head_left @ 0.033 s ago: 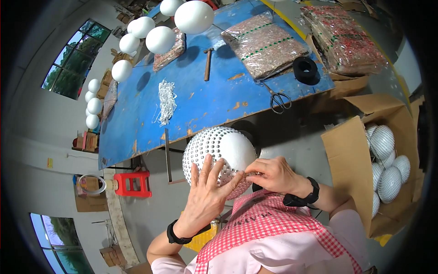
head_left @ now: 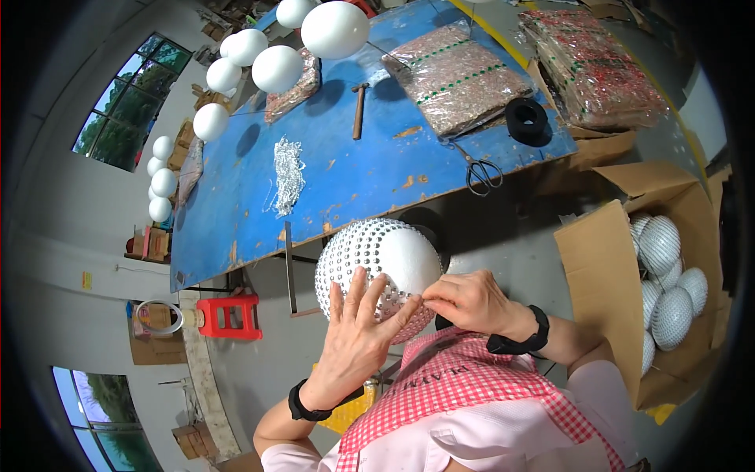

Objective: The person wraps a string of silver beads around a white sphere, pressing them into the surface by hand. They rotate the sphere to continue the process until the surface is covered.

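A large white foam ball [head_left: 409, 263] is in front of my apron, its left and lower parts covered with rows of silver beads. A smooth white patch is bare at its upper right. My left hand [head_left: 354, 326] lies on the beaded near side with its fingers spread, thumb and fingertips touching the ball. At the ball's right edge my right hand [head_left: 470, 303] is closed in a pinch, at the end of a bead row. It seems to hold a thin strand of silver beads, mostly hidden by the fingers. What supports the ball from below is hidden.
Beyond the ball is a blue table [head_left: 338, 177] with a silver bead bundle [head_left: 289, 177], a hammer [head_left: 359, 110], scissors [head_left: 481, 173], a black tape roll [head_left: 527, 122] and a wrapped package [head_left: 460, 79]. White balls [head_left: 334, 30] hang above it. A carton [head_left: 590, 275] of beaded balls is at right; a red stool [head_left: 228, 317] at left.
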`<action>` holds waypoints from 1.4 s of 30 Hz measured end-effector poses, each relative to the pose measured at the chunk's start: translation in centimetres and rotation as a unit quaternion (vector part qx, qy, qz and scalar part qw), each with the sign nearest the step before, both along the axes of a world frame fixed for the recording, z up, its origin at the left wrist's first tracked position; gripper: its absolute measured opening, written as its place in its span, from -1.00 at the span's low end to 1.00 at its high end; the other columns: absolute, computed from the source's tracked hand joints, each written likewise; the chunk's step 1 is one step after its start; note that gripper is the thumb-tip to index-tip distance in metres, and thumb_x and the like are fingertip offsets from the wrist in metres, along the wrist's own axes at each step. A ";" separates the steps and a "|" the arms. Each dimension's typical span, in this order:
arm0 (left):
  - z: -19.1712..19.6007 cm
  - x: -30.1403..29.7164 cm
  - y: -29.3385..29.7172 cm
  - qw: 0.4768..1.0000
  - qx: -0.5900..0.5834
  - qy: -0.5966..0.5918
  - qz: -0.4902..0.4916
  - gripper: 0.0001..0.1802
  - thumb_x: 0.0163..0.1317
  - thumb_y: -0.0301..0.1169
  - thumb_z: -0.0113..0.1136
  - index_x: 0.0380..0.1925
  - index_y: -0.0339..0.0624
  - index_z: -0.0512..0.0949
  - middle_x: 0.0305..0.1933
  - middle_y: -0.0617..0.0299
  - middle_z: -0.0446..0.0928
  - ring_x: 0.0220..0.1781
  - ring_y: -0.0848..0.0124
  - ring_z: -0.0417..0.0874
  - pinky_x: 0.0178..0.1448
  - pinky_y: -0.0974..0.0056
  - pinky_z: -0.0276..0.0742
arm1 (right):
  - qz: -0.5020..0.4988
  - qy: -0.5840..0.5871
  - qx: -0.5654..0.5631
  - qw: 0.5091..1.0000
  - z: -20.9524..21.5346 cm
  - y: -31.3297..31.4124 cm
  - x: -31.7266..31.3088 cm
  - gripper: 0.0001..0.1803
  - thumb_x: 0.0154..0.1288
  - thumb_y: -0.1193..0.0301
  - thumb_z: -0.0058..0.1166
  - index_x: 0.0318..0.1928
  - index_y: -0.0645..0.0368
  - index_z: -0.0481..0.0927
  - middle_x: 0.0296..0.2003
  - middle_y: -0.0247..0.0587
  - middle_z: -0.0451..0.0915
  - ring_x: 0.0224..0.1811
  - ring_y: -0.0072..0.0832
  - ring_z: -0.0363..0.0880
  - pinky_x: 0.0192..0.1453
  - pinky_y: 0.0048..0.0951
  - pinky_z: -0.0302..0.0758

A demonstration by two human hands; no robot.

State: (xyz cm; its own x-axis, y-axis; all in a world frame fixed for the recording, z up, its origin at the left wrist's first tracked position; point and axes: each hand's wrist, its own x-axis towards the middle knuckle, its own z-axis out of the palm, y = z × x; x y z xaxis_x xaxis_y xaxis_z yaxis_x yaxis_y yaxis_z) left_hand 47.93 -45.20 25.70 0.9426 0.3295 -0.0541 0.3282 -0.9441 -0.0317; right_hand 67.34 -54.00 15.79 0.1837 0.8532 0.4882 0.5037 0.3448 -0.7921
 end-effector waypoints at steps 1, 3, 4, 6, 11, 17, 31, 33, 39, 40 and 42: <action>-0.2 -0.1 -0.1 1.000 0.010 -0.006 0.000 -0.21 0.02 -0.58 0.15 0.31 0.36 0.40 0.37 -0.04 0.20 0.50 -0.13 0.06 0.40 -0.41 -0.05 | -0.020 -0.062 0.079 0.995 -0.2 0.2 -0.2 -0.82 0.09 0.42 0.32 -0.32 0.20 0.61 -0.63 -0.19 0.51 -0.66 -0.41 0.49 -0.55 -0.47 0.38; -0.2 -0.1 -0.4 1.000 0.013 -0.005 0.002 -0.21 0.03 -0.58 0.15 0.31 0.36 0.40 0.37 -0.05 0.20 0.50 -0.13 0.06 0.41 -0.41 -0.06 | -0.036 -0.057 0.075 0.995 0.0 0.0 -0.8 -0.82 0.10 0.42 0.32 -0.33 0.20 0.61 -0.65 -0.24 0.51 -0.67 -0.48 0.48 -0.56 -0.49 0.36; -0.3 -0.1 -0.5 1.000 0.016 -0.004 0.003 -0.21 0.03 -0.57 0.15 0.31 0.36 0.40 0.36 -0.05 0.20 0.51 -0.13 0.05 0.41 -0.41 -0.06 | -0.054 -0.053 0.069 0.995 0.1 -0.1 -1.1 -0.83 0.11 0.41 0.32 -0.34 0.20 0.61 -0.66 -0.29 0.51 -0.67 -0.54 0.47 -0.56 -0.50 0.35; -0.5 -0.2 -0.4 1.000 0.013 -0.007 0.002 -0.21 0.03 -0.57 0.15 0.31 0.36 0.40 0.36 -0.05 0.20 0.51 -0.13 0.05 0.41 -0.41 -0.06 | -0.022 0.074 -0.051 0.996 0.7 -0.6 -1.1 -0.83 0.15 0.40 0.31 -0.35 0.20 0.60 -0.65 -0.35 0.52 -0.66 -0.61 0.46 -0.57 -0.53 0.33; -0.7 0.1 -0.6 1.000 0.012 -0.006 0.006 -0.22 0.03 -0.57 0.15 0.30 0.36 0.41 0.37 -0.06 0.19 0.50 -0.14 0.06 0.41 -0.41 -0.05 | 0.121 0.444 -0.298 0.836 0.0 -0.2 0.4 -0.78 0.30 0.32 0.23 -0.38 0.19 0.54 -0.58 -0.40 0.57 -0.59 -0.77 0.45 -0.56 -0.69 0.31; -0.4 0.0 -0.7 0.998 -0.015 -0.047 0.036 -0.27 0.02 -0.59 0.14 0.25 0.29 0.46 0.40 -0.09 0.16 0.49 -0.20 0.07 0.41 -0.47 -0.14 | 0.042 0.368 -0.251 0.894 -2.2 -0.7 1.3 -0.76 0.30 0.34 0.22 -0.39 0.25 0.54 -0.55 -0.37 0.57 -0.50 -0.69 0.54 -0.47 -0.61 0.50; -2.1 0.2 -1.3 0.996 0.070 -0.053 0.011 -0.45 0.18 -0.27 0.24 0.23 0.23 0.44 0.40 -0.07 0.22 0.46 -0.05 0.22 0.44 -0.40 -0.15 | 0.151 0.248 -0.156 0.944 -2.2 -2.2 2.2 -0.80 0.34 0.32 0.15 -0.35 0.19 0.57 -0.49 -0.26 0.62 -0.53 -0.53 0.60 -0.43 -0.50 0.48; -2.1 0.2 -1.3 0.996 0.075 -0.052 0.005 -0.46 0.20 -0.29 0.20 0.23 0.26 0.44 0.40 -0.08 0.22 0.46 -0.05 0.22 0.44 -0.40 -0.13 | 0.244 0.428 -0.267 0.828 -2.2 -2.4 2.6 -0.76 0.37 0.30 0.11 -0.36 0.20 0.57 -0.49 -0.24 0.62 -0.54 -0.52 0.59 -0.43 -0.49 0.49; -2.5 0.3 -1.6 0.995 0.082 -0.053 0.015 -0.47 0.21 -0.33 0.14 0.22 0.29 0.46 0.42 -0.10 0.19 0.47 -0.06 0.19 0.44 -0.40 -0.11 | 0.028 0.198 -0.222 0.954 -3.4 -2.0 2.7 -0.78 0.36 0.30 0.11 -0.35 0.21 0.57 -0.51 -0.16 0.60 -0.56 -0.37 0.61 -0.47 -0.46 0.46; -2.5 0.2 -1.6 0.995 0.088 -0.052 0.014 -0.48 0.21 -0.33 0.14 0.22 0.29 0.46 0.42 -0.11 0.18 0.48 -0.06 0.18 0.44 -0.39 -0.12 | 0.029 0.198 -0.221 0.954 -3.6 -2.0 2.7 -0.78 0.36 0.30 0.11 -0.35 0.21 0.57 -0.51 -0.16 0.60 -0.56 -0.37 0.61 -0.47 -0.46 0.46; -2.5 0.2 -1.6 0.994 0.095 -0.051 0.014 -0.48 0.22 -0.32 0.13 0.22 0.29 0.47 0.43 -0.12 0.17 0.49 -0.07 0.17 0.44 -0.39 -0.12 | -0.007 0.112 -0.058 0.992 -4.0 -2.0 2.7 -0.84 0.24 0.35 0.21 -0.37 0.18 0.58 -0.48 -0.19 0.60 -0.54 -0.27 0.60 -0.49 -0.39 0.44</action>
State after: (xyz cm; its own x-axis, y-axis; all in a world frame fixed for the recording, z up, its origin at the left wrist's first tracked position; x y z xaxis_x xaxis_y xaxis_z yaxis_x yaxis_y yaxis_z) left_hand 48.11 -46.78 23.25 0.9305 0.3505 0.1066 0.3646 -0.9146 -0.1748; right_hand 70.09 -56.03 11.83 0.2890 0.8978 0.3322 0.3149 0.2385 -0.9187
